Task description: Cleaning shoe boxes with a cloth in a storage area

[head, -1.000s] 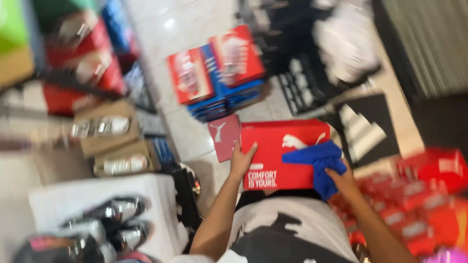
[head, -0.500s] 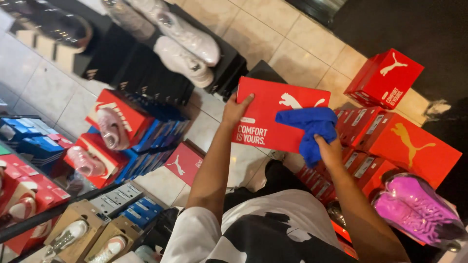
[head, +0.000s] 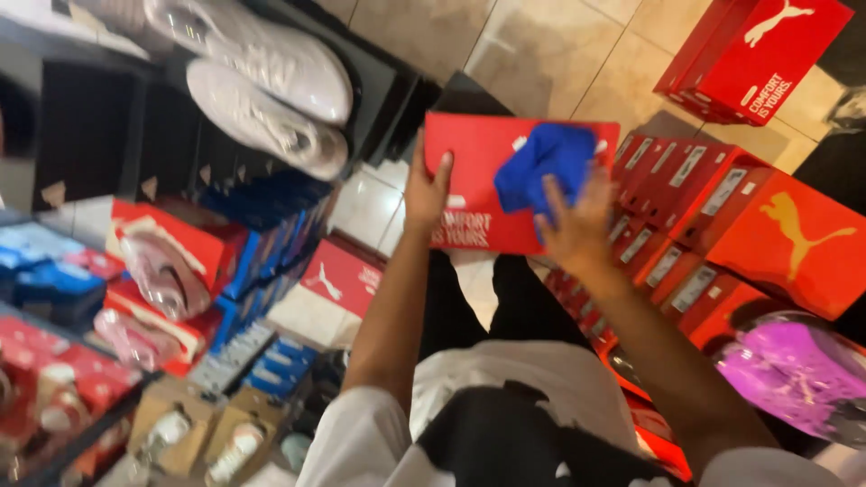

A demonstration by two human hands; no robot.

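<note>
The left hand [head: 426,185] clasps the left edge of a flat red shoebox lid [head: 474,180], thumb laid on its top face, holding it up in front of the body above the tiled floor [head: 541,54]. The right hand [head: 577,221] presses a bunched blue cloth [head: 541,167] against the lid's right half, fingers spread over the cloth; its grip is closed loosely on the cloth, which touches the lid. To the right, red shoeboxes [head: 722,216] stand stacked close together, with another red box [head: 749,54] farther off on the floor. At the left, two white sneakers [head: 271,90] rest on a dark shelf, above more red and blue boxes [head: 225,261].
</note>
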